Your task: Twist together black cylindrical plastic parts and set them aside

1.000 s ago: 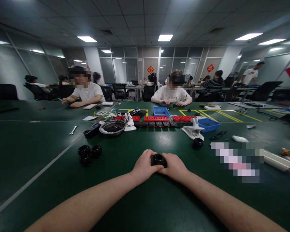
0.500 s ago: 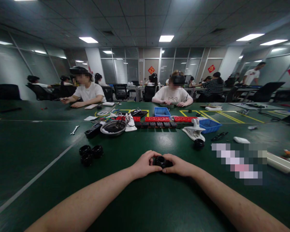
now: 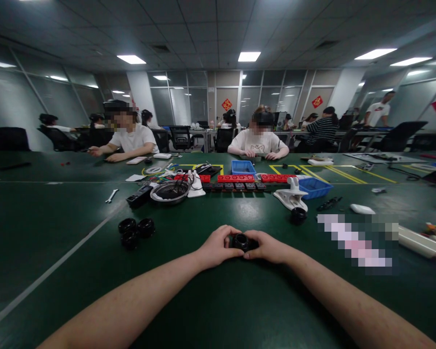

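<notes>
At the near middle of a dark green counter (image 3: 218,310), a person's two bare hands come together around one small, glossy black ring (image 3: 241,241), with the forearms reaching in from the lower corners. The left hand (image 3: 218,246) grips the ring from its left side and the right hand (image 3: 267,247) from its right, the thumbs almost meeting in front. The ring's round opening faces up; whether its base touches the counter cannot be told.

To the left, three similar black rings (image 3: 146,227) sit in a close cluster, and farther off lies a small wrench (image 3: 112,195). Beyond the hands, a row of things crosses the counter: a black device (image 3: 140,196), a shallow metal bowl (image 3: 170,202) with dark cable in it, an upright white clip (image 3: 195,186), red strips (image 3: 235,178) behind a black strip (image 3: 235,186), and a blue tray (image 3: 243,164) behind those. On the right, a white clamp (image 3: 291,198) stands just beside a blue bin (image 3: 314,188), with another black ring (image 3: 298,215) at its foot. Nearer the right edge lie a pale cylinder (image 3: 421,241) and a blurred-out patch.

Across the counter sit two people in white shirts, wearing headsets; others work behind them.
</notes>
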`<state>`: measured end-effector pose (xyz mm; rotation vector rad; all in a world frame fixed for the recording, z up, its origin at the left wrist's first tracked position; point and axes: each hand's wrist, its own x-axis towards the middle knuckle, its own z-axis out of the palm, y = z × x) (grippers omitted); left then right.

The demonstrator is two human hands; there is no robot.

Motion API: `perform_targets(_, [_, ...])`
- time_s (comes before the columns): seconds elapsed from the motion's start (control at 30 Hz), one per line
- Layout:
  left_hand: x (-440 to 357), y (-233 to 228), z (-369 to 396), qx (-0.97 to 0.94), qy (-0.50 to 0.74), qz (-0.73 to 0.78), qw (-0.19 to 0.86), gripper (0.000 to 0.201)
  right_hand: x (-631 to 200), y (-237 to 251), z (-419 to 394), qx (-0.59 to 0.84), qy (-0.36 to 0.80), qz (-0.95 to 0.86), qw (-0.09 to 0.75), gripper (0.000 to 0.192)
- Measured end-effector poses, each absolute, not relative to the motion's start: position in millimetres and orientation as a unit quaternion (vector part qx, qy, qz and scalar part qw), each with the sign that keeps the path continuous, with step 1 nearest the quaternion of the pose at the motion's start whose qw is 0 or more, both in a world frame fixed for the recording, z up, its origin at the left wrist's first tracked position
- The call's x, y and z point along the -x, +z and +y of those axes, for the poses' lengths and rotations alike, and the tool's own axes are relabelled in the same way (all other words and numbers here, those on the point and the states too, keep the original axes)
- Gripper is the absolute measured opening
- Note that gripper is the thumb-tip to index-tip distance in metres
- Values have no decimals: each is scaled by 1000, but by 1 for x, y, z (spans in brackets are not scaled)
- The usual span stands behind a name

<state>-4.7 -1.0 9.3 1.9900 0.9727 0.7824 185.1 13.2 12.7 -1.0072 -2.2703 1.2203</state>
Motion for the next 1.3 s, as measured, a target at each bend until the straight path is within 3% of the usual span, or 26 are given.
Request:
perform_targets(0.1, [2,7,-2,-773,316,395,384,40,-181,10,11,414,369,-812,184,29])
perform_targets(0.33, [-9,2,-10,-730,375,485,301,34,-158,8,-8,560,79,-809,159,26])
perform_targets(0.43, [-11,1,-11,-730,383,490,283,34,-156,9,-11,558,32,-818,139,26])
perform_targets(0.53, [-8,2,-9,-741,366,473,307,33,-159,8,-8,527,60,-831,167,30])
perform_targets(0.67, [0,7,-6,-769,327,420,354,34,-170,9,1,424,182,-864,200,44])
perform_targets(0.87, [7,17,-7,-825,275,382,312,44,-186,18,12,332,351,-862,156,36])
perform_targets(1.07, [9,24,-9,-851,266,360,275,36,-189,23,13,320,363,-865,133,30])
perform_targets(1.3, [8,21,-7,-845,259,379,277,40,-190,21,14,331,364,-860,133,28])
